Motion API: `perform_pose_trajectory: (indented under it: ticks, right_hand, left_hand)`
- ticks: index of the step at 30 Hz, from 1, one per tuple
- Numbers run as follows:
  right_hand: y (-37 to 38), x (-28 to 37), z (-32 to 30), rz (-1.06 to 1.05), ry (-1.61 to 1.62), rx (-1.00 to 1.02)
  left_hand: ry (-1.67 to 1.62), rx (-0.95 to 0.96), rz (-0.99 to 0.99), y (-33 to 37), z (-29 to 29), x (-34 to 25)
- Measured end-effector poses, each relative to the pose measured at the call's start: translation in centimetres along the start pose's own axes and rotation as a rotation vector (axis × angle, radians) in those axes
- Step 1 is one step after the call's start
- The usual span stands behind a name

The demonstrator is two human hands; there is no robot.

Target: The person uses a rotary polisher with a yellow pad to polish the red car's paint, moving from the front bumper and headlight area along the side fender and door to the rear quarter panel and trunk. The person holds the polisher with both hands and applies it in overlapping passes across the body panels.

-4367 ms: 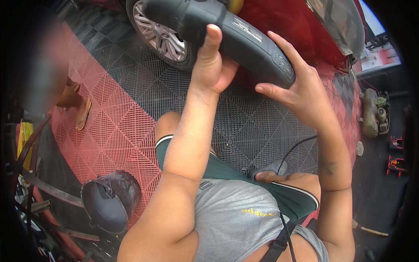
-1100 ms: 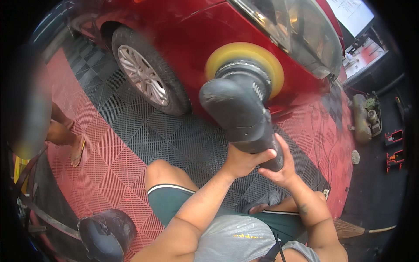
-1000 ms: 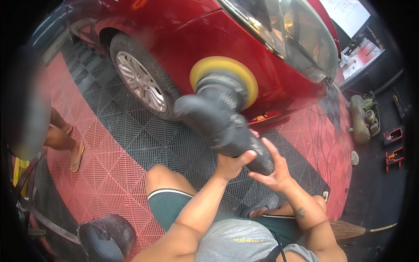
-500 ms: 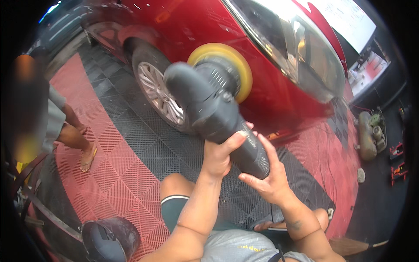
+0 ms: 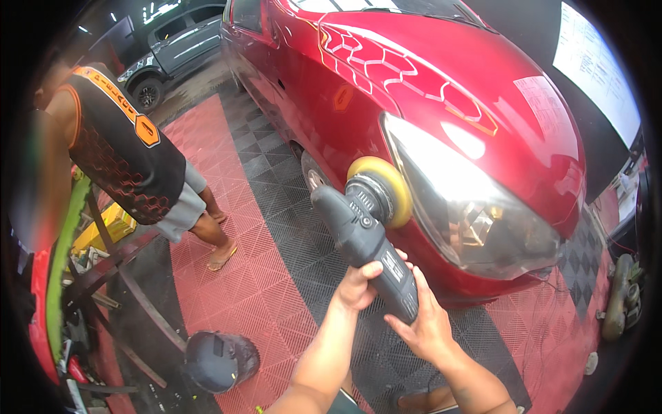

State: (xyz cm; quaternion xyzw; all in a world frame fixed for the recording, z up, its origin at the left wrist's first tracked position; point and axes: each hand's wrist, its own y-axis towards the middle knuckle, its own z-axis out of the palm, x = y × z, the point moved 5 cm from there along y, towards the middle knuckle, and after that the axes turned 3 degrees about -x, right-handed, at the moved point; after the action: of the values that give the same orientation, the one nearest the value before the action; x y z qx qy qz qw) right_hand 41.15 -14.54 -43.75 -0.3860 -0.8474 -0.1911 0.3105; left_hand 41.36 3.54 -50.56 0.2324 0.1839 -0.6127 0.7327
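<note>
Co-worker (image 5: 155,179) far left: lettered black-orange vest (image 5: 117,152) now in frame, head blurred. Left hand (image 5: 358,286) clamped round labelled polisher (image 5: 365,238); yellow pad (image 5: 394,190) at red car's fender (image 5: 338,141), beside headlight (image 5: 476,214), pad face hidden. Right hand (image 5: 426,323) grips rear end, thumb opposite fingers. Whiteboard (image 5: 596,76) text too small.

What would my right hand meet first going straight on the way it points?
Your right hand is on the black polisher, so that comes first; beyond it, probably the red car, though depth is unclear.
</note>
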Motion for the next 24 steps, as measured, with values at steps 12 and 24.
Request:
perform_pose_trajectory:
  ticks: [12, 24]
  right_hand:
    - [-2.7, 4.5, -9.9, 0.152, 0.264, 0.171]
    - [1.7, 7.4, -8.0, 0.377, 0.659, -0.114]
  left_hand:
    - [0.072, -0.351, -0.204, -5.0, 12.5, -3.2]
    - [0.443, -0.279, -0.434, 4.5, 15.9, -10.2]
